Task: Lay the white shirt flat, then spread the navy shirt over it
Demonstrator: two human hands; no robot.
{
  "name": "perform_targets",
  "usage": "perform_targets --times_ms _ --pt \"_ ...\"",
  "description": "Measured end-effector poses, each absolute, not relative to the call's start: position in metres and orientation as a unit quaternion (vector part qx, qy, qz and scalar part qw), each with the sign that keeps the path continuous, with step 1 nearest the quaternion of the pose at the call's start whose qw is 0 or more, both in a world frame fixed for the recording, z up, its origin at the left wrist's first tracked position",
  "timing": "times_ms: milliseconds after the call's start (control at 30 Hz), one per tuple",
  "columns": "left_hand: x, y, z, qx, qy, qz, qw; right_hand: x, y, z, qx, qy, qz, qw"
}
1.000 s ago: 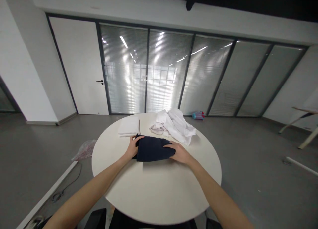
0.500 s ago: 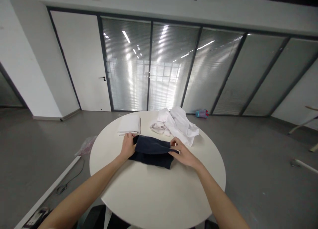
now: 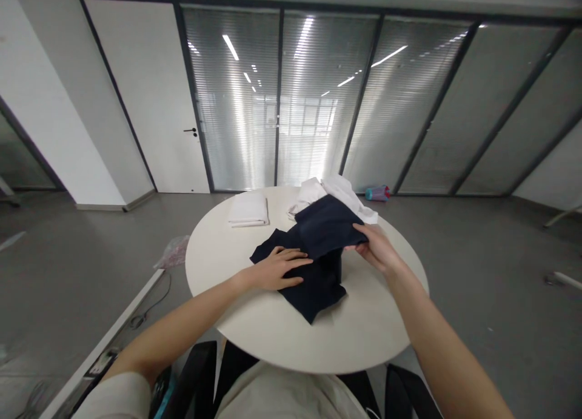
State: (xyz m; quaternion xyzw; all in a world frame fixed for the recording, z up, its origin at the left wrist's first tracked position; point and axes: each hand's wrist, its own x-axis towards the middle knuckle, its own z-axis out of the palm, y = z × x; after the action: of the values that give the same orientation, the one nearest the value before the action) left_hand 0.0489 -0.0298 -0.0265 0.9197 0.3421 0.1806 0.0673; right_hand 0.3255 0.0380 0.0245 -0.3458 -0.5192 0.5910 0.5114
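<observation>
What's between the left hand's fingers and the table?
The navy cloth lies between the left hand and the white tabletop, as the head view shows.

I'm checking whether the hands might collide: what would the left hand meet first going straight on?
The left hand would probably meet the raised flap of the navy cloth, held by the right hand; depth is unclear.

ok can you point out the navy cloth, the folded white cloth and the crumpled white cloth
Navy cloth point(image 3: 328, 226), head view, on its upper part.
Folded white cloth point(image 3: 248, 209), head view, on its top face.
Crumpled white cloth point(image 3: 347, 192), head view, on its part beyond the navy cloth.
</observation>
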Motion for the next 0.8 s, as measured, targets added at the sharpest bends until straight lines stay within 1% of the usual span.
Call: perform_targets --times_ms 100,167,233,300,333,367,400,433,500,533,600,633,733,800 --pt "0.037 -0.033 -0.019 0.929 0.332 0.136 0.091 0.36 0.029 0.026 -0.415 -0.556 0.555 0.458" --pt "0.024 -0.034 -0.016 0.931 0.326 0.118 0.113 0.387 0.018 0.02 -0.456 -0.594 0.533 0.395" --pt "0.009 -0.033 -0.016 0.928 0.324 0.12 0.139 0.414 0.007 0.01 -0.481 -0.645 0.512 0.3" --pt "-0.003 -0.032 -0.019 0.92 0.329 0.146 0.159 0.436 -0.002 0.0 -0.502 -0.701 0.472 0.186" --pt "-0.007 -0.031 -0.02 0.915 0.333 0.162 0.161 0.445 -0.005 -0.004 -0.516 -0.726 0.432 0.137" --pt "-0.008 -0.03 -0.021 0.911 0.34 0.176 0.156 0.45 -0.006 -0.008 -0.539 -0.746 0.376 0.105" --pt "-0.007 -0.03 -0.02 0.908 0.348 0.186 0.141 0.453 -0.007 -0.01 -0.57 -0.758 0.305 0.093" --pt "-0.003 -0.031 -0.019 0.905 0.359 0.194 0.117 0.452 -0.007 -0.012 -0.599 -0.762 0.227 0.099" --pt "0.01 -0.034 -0.012 0.909 0.364 0.195 0.058 0.441 -0.006 -0.011 -0.624 -0.762 0.107 0.139" --pt "0.019 -0.036 -0.008 0.918 0.349 0.185 0.034 0.431 -0.006 -0.01 -0.608 -0.772 0.081 0.164" --pt "0.039 -0.04 -0.001 0.945 0.292 0.145 0.008 0.404 -0.007 -0.008 -0.517 -0.83 0.081 0.194" --pt "0.047 -0.041 0.002 0.957 0.263 0.119 0.005 0.389 -0.008 -0.008 -0.45 -0.867 0.091 0.193" --pt "0.063 -0.039 0.005 0.968 0.239 0.072 -0.006 0.348 -0.01 -0.014 -0.299 -0.939 0.079 0.149" --pt "0.057 -0.039 0.007 0.96 0.261 0.094 -0.031 0.333 -0.009 -0.017 -0.273 -0.951 0.051 0.139"
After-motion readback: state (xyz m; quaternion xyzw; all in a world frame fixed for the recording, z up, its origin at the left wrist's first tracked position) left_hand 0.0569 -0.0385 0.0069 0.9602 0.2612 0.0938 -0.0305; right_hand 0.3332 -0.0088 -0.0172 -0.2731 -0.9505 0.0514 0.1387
